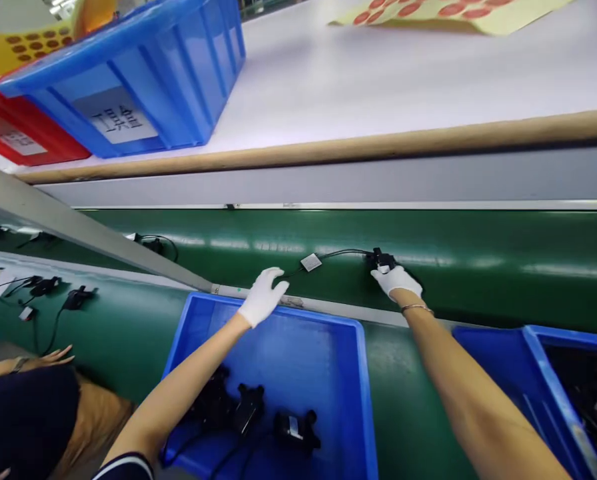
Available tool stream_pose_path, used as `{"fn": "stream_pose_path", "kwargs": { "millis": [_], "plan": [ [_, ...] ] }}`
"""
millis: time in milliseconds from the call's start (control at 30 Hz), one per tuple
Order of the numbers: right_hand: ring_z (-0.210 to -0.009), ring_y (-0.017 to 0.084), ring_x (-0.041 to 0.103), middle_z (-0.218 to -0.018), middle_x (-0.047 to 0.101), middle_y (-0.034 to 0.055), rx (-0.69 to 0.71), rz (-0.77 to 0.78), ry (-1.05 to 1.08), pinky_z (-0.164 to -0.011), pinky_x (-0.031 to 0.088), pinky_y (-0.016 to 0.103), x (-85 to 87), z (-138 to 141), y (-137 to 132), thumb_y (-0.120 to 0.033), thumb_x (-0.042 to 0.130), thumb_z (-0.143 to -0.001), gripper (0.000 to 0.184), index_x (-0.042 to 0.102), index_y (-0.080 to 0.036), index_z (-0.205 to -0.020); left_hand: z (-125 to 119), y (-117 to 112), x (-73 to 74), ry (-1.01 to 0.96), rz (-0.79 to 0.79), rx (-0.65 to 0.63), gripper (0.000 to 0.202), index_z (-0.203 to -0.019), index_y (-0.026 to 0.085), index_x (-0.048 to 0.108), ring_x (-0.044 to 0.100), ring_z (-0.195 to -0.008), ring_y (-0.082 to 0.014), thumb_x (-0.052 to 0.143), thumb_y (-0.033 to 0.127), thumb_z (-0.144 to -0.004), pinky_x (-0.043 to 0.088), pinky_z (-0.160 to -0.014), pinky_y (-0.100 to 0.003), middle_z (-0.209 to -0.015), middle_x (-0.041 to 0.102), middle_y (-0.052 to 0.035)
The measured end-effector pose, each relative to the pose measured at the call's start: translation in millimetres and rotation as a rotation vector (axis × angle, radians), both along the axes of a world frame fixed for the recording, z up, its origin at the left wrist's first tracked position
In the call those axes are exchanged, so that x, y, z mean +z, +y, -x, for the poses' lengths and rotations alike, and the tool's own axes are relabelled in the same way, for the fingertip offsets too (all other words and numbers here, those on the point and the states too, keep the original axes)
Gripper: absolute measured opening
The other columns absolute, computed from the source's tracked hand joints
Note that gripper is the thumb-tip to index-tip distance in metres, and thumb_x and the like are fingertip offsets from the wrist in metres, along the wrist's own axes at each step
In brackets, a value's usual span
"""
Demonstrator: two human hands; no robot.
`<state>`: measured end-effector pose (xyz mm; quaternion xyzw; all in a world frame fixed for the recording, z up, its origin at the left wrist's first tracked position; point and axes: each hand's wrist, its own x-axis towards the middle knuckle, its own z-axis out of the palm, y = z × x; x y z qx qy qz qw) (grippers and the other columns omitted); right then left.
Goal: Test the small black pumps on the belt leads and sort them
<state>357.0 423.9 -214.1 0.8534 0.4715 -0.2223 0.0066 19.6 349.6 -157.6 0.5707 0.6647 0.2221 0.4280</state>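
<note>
My right hand [398, 281], in a white glove, is closed on a small black corded device [381, 259] over the green conveyor belt. From it a thin black cable [346, 252] runs left to a white tag [311, 262] and on toward my left hand [264, 297]. That hand, also gloved, hovers over the back rim of a blue tray [361, 373], thumb and fingers apart near the cable's end. Whether it touches the cable is unclear. Several similar black devices [296, 430] with cables lie in the tray, partly behind my left forearm.
A shelf with a wooden edge [328, 152] overhangs the belt, carrying a blue bin [143, 87] and a red bin [23, 130]. A grey post [88, 227] slants at left. A co-worker's hand [53, 357] rests near more devices. Another blue bin [553, 373] stands right.
</note>
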Motion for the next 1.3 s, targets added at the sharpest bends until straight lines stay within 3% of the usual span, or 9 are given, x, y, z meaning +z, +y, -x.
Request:
{"fn": "stream_pose_path", "kwargs": {
  "millis": [233, 367, 500, 733, 833, 1000, 1100, 1167, 1300],
  "plan": [
    [-0.127, 0.023, 0.064, -0.141, 0.066, 0.0098, 0.339, -0.017, 0.220, -0.110, 0.050, 0.040, 61.8, 115.2, -144.8, -0.042, 0.038, -0.112, 0.042, 0.058, -0.021, -0.142, 131.8, -194.3, 23.9, -0.165, 0.112, 0.359, 0.045, -0.116, 0.019, 0.070, 0.061, -0.130, -0.0324, 0.059, 0.055, -0.091, 0.041, -0.119, -0.052, -0.131, 0.070, -0.0142],
    [-0.121, 0.027, 0.067, -0.139, 0.066, 0.0119, 0.615, 0.229, 0.402, -0.105, 0.053, 0.049, 40.2, 246.3, -259.0, -0.045, 0.068, -0.100, 0.048, 0.061, -0.018, -0.140, 142.5, -265.3, 20.0, -0.345, 0.161, 0.449, 0.057, -0.117, 0.017, 0.069, 0.066, -0.124, -0.0324, 0.060, 0.066, -0.088, 0.050, -0.112, -0.050, -0.129, 0.071, -0.0161],
    [-0.122, 0.028, 0.065, -0.138, 0.064, 0.0116, 0.694, 0.352, 0.416, -0.104, 0.055, 0.052, 5.2, 323.1, -299.9, -0.038, 0.070, -0.100, 0.040, 0.064, -0.017, -0.134, 153.8, -304.8, 26.3, -0.505, 0.158, 0.455, 0.057, -0.117, 0.018, 0.072, 0.066, -0.125, -0.0315, 0.068, 0.065, -0.086, 0.050, -0.112, -0.048, -0.131, 0.071, -0.0151],
    [-0.145, 0.038, 0.045, -0.161, 0.042, 0.0169, 0.614, -0.069, 0.425, -0.117, 0.042, 0.061, 28.8, 291.3, -314.6, -0.033, 0.077, -0.091, 0.070, 0.047, -0.017, -0.152, 169.8, -306.2, 16.4, -0.782, 0.181, 0.449, 0.044, -0.119, 0.020, 0.072, 0.056, -0.138, -0.0297, 0.078, 0.049, -0.085, 0.032, -0.127, -0.045, -0.137, 0.068, -0.0116],
    [-0.156, 0.037, 0.030, -0.166, 0.035, 0.0207, 0.641, -0.308, 0.517, -0.129, 0.028, 0.056, 63.6, 278.5, -354.1, -0.029, 0.080, -0.078, 0.092, 0.038, -0.011, -0.158, 141.2, -306.2, 12.5, -0.979, 0.323, 0.347, 0.050, -0.123, 0.018, 0.070, 0.057, -0.139, -0.0313, 0.077, 0.050, -0.086, 0.032, -0.127, -0.048, -0.137, 0.069, -0.0146],
    [-0.149, 0.037, 0.045, -0.158, 0.050, 0.0188, 0.623, -0.522, 0.701, -0.127, 0.034, 0.056, 95.9, 276.4, -442.7, -0.024, 0.075, -0.067, 0.092, 0.045, -0.017, -0.153, 95.0, -359.4, 35.0, -1.269, 0.647, 0.158, 0.068, -0.119, 0.015, 0.072, 0.059, -0.137, -0.0347, 0.071, 0.072, -0.083, 0.041, -0.123, -0.050, -0.129, 0.073, -0.0173],
    [-0.149, 0.035, 0.046, -0.162, 0.043, 0.0204, 0.467, -0.573, 0.794, -0.119, 0.044, 0.058, 96.6, 268.7, -489.5, -0.035, 0.065, -0.085, 0.092, 0.022, -0.021, -0.165, 82.5, -391.5, 57.1, -1.468, 0.823, 0.191, 0.065, -0.117, 0.016, 0.071, 0.062, -0.132, -0.0351, 0.078, 0.068, -0.079, 0.047, -0.117, -0.052, -0.121, 0.075, -0.0148],
    [-0.146, 0.029, 0.052, -0.162, 0.044, 0.0202, 0.353, -0.563, 0.877, -0.111, 0.053, 0.054, 97.3, 262.3, -517.5, -0.041, 0.031, -0.106, 0.068, 0.011, -0.023, -0.168, 74.2, -398.1, 73.2, -1.518, 0.870, 0.254, 0.056, -0.110, 0.015, 0.071, 0.066, -0.125, -0.0349, 0.079, 0.062, -0.080, 0.051, -0.112, -0.054, -0.113, 0.075, -0.0139],
    [-0.096, 0.029, 0.079, -0.101, 0.080, 0.0131, 0.327, -0.446, 1.037, -0.083, 0.066, 0.044, 112.5, 252.1, -565.8, -0.061, 0.008, -0.108, 0.075, 0.066, -0.024, -0.138, 49.2, -385.5, 104.7, -1.502, 0.933, 0.400, 0.038, -0.105, 0.017, 0.069, 0.068, -0.120, -0.0287, 0.071, 0.051, -0.090, 0.053, -0.109, -0.051, -0.110, 0.073, -0.0115]
  ]
}}
